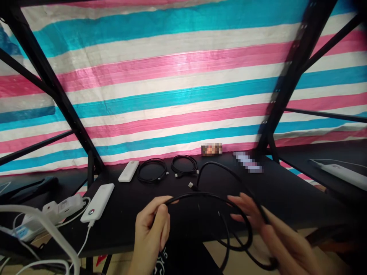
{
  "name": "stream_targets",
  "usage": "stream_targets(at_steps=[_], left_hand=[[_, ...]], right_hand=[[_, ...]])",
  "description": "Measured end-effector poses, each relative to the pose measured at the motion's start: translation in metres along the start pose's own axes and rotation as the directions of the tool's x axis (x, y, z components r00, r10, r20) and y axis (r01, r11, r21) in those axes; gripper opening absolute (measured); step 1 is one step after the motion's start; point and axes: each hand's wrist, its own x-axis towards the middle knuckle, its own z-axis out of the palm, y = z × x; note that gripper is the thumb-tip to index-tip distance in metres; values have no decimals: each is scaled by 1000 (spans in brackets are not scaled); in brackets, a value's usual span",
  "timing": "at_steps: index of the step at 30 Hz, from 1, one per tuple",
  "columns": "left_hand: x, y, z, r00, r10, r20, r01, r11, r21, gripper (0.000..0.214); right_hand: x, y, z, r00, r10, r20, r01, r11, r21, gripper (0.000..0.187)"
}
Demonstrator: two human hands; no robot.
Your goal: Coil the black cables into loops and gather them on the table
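My left hand [153, 225] is closed, thumb against fingers, round a black cable [206, 194] above the table's front edge. From there the cable runs rightward in loose loops that hang past the edge. Its light-tipped plug [192, 186] shows over the tabletop near the middle. Fingers stretched out and apart, my right hand [258, 219] is beside the loops, one strand crossing in front of it. That hand is slightly blurred; no firm grip on the cable shows. Farther back lie two coiled black cables, a left coil [151, 159] and a right coil [185, 156], their plugs toward me.
On the black table [160, 191], a white power bank [129, 171] lies at the back left, another power bank [98, 202] nearer with a white cord. A white power strip [54, 210] is at left. Pixelated items lie at back right. Black frame posts [289, 88] flank a striped sheet [177, 88].
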Motion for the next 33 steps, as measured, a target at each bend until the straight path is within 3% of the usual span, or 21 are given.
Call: stream_targets(at_steps=[4, 8, 10, 13, 14, 16, 20, 23, 26, 29, 33], left_hand=[[-2, -8, 2, 997, 81, 2, -81, 997, 20, 37], [-1, -14, -10, 995, 49, 85, -56, 994, 89, 37], [-2, -13, -20, 971, -77, 225, 51, 991, 122, 39], [-5, -15, -38, 859, -286, 425, 223, 956, 193, 38], [-6, -17, -45, 823, -330, 462, 257, 942, 215, 38], [-9, -23, -59, 798, -376, 471, 298, 925, 235, 38], [-12, -31, -89, 900, -345, 265, 301, 934, 195, 42], [-9, -28, -107, 947, -305, 96, 278, 933, 228, 40], [-4, -24, -120, 964, -232, -132, 255, 946, 200, 40], [0, -21, -128, 920, -155, -360, 180, 983, 37, 41], [3, -16, -131, 869, -39, -494, -29, 991, -129, 36]], right_hand=[[5, -16, 36, 991, 95, 98, -103, 991, 90, 33], [2, -14, 34, 967, 250, 56, -254, 964, 82, 33], [1, -11, 28, 965, 260, -43, -257, 964, 75, 33], [4, -12, 25, 943, 206, -261, -191, 978, 83, 33], [6, -14, 26, 925, 179, -334, -158, 983, 90, 32], [12, -18, 26, 871, 132, -473, -86, 989, 119, 29], [23, -25, 16, 762, 141, -632, 24, 969, 245, 17], [24, -21, 4, 744, 137, -653, 12, 976, 218, 14], [20, -12, -5, 819, 167, -548, -115, 985, 128, 27], [16, -5, -10, 896, 237, -377, -244, 969, 28, 37], [16, 0, -17, 899, 184, -398, -195, 981, 14, 32]])
